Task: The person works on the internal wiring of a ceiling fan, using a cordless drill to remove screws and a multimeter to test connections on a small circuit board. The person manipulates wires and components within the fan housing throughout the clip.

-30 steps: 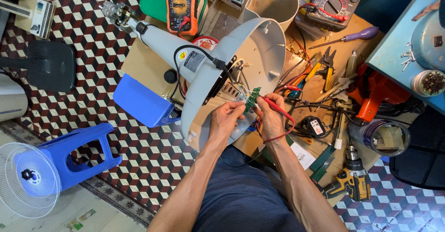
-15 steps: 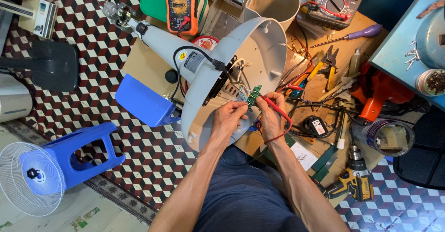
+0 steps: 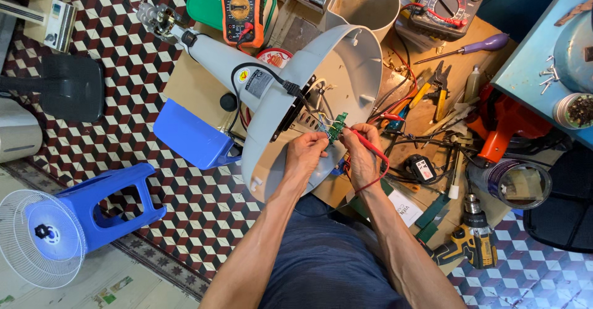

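A grey fan base [image 3: 346,68] lies on its side in front of me, its underside open with wires showing. A small green circuit board [image 3: 337,126] hangs from those wires at the opening. My left hand [image 3: 304,154] pinches the lower edge of the board. My right hand [image 3: 360,156] holds a red probe [image 3: 370,146] like a pen, its tip touching the board. A red lead loops around that wrist.
An orange multimeter [image 3: 243,5] and a black analogue meter [image 3: 446,0] lie at the top. Pliers [image 3: 437,83], a purple screwdriver [image 3: 479,45] and a yellow drill [image 3: 471,246] crowd the right. A blue stool [image 3: 105,207] and fan grille [image 3: 37,238] stand left.
Both hands stay on the circuit board with only slight shifts. The view has drifted a little; nothing was picked up or let go.
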